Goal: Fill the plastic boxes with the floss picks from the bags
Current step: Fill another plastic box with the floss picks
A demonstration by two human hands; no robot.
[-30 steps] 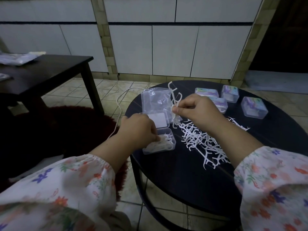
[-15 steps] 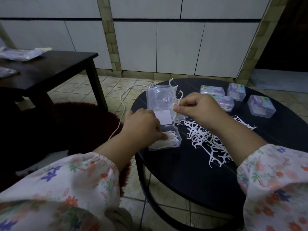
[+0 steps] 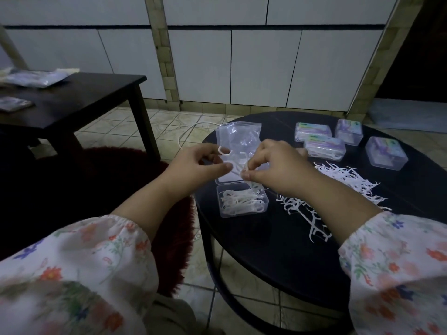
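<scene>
Both forearms reach in from flowered sleeves and meet above the open box (image 3: 242, 199), the clear plastic tray at the near-left edge of the round black table (image 3: 266, 250). The left hand (image 3: 193, 166) is raised above and just left of the box, wrist turned inward, thumb and forefinger curled toward each other around the looped end of a small bunch of floss picks (image 3: 235, 163). The right hand (image 3: 275, 166) comes in from the other side, knuckles up, its fingers bent and its thumb and forefinger pinching the same bunch at the handle ends — so the two hands share one cluster held in the air over the box's raised lid (image 3: 228, 178).

The open box already holds a layer of white picks lying roughly lengthwise. Behind its lid lies a crumpled clear bag (image 3: 238, 139), partly hidden by the hands. To the right of the box, a loose pile of picks (image 3: 338, 187) is scattered across the tabletop, running under the right forearm. Beyond the pile, farther right and back from the box, four closed boxes (image 3: 324, 146) with purple labels stand in a group — two touching, two apart.
</scene>
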